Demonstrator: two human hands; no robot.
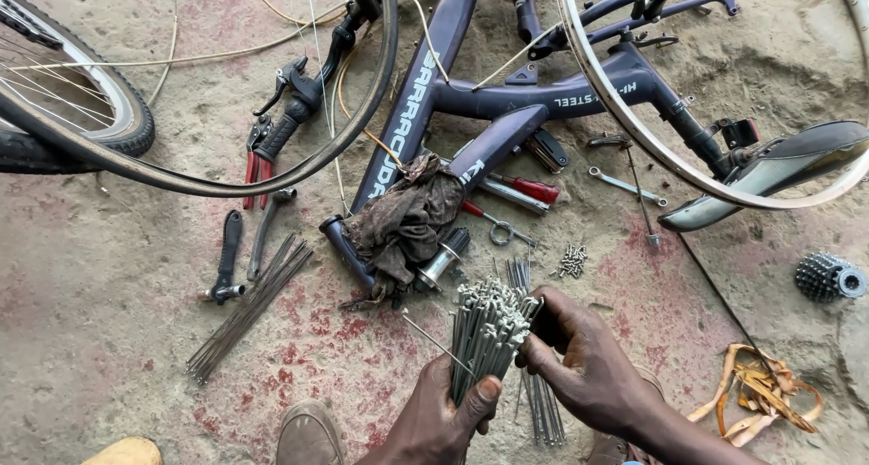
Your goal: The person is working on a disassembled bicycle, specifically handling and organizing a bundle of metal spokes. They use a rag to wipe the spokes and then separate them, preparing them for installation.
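At the left edge a wheel (63,94) is lying cut off by the frame, with a loose tyre (272,171) arcing beside it and one fan of spokes (249,306) spreading on the bare floor (100,338) below. Low in the centre, the left hand (439,420) is gripping a bundle of spokes (489,334) upright, thumb wrapping across it. The right hand (584,361) is pinching the bundle's top, fingers curling. One bicycle frame (471,94) is lying above. At the right edge, one cog cluster (828,278) is sitting.
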